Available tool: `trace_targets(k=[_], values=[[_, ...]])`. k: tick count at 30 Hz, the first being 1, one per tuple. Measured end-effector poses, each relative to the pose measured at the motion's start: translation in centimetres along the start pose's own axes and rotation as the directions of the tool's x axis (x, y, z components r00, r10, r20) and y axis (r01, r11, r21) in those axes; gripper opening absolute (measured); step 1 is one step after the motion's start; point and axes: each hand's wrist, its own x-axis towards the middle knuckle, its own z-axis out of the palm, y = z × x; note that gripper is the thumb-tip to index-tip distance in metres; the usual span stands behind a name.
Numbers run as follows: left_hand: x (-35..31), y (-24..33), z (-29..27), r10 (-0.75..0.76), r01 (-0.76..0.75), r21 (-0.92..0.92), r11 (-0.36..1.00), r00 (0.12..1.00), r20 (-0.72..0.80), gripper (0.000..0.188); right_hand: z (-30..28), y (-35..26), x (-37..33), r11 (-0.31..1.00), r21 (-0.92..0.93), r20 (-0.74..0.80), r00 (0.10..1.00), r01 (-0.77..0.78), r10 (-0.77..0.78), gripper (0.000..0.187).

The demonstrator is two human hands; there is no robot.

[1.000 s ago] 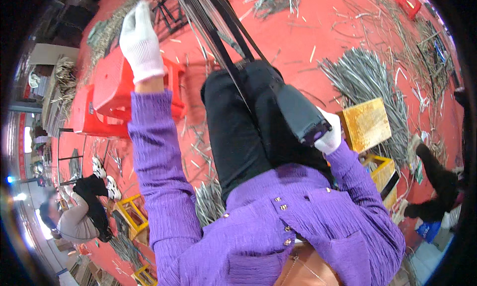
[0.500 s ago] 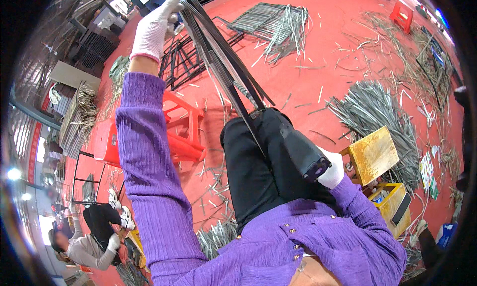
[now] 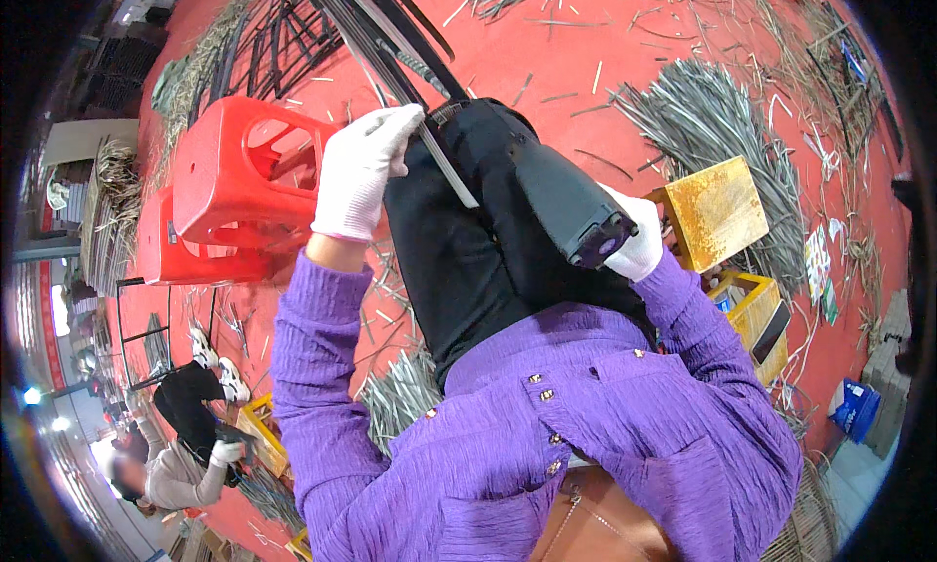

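A: Left hand, fingers?
B: White knit glove, over the left edge of the black trousers. Fingers bent, tips drawn near the thumb, meeting a long flat strip; whether they grip it, cannot tell.

A: Strip, position?
B: Passing just beside the fingertips, slanting; near end over the trousers, far end beyond their knees.

A: Right hand?
B: White glove, right of the trousers, closed about a dark power tool; most of its fingers hidden behind the tool's body, which lies across the right thigh.

A: Outward items?
B: Red plastic stools, two, left of the trousers. Yellow wooden stool, right. Grey strip bundle, beyond that stool, right of the knees. Black metal frames, beyond the knees, leftward. Co-worker, seated, far left.
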Motion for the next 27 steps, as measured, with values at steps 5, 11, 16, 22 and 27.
trace_targets(k=[5,11,16,22,27], values=[[0.8,-2.5,0.8,0.11,-0.083,0.227,0.97,0.988,-0.109,0.028,0.3,0.4,0.5,0.998,-0.061,0.036,0.999,-0.028,0.031,0.063],[1.4,-3.4,0.9,0.361,-0.269,0.494,0.826,0.928,-0.098,0.038,0.3,-0.2,0.9,0.995,-0.102,0.046,0.999,0.023,-0.018,0.064],[2.1,-2.2,0.3,0.269,-0.212,0.622,0.754,0.963,0.003,0.049,0.5,-0.4,1.1,0.997,-0.077,0.058,0.998,-0.017,0.022,0.063],[3.9,-1.1,-0.6,0.239,-0.274,0.653,0.706,0.96,0.145,0.054,0.1,-1.8,1.7,0.986,-0.16,0.097,0.995,0.044,-0.028,0.063],[4.7,-0.8,-1.0,0.198,-0.315,0.721,0.617,0.949,0.246,0.065,-0.6,-3.5,2.9,0.955,-0.255,0.221,0.97,0.154,-0.098,0.066]])
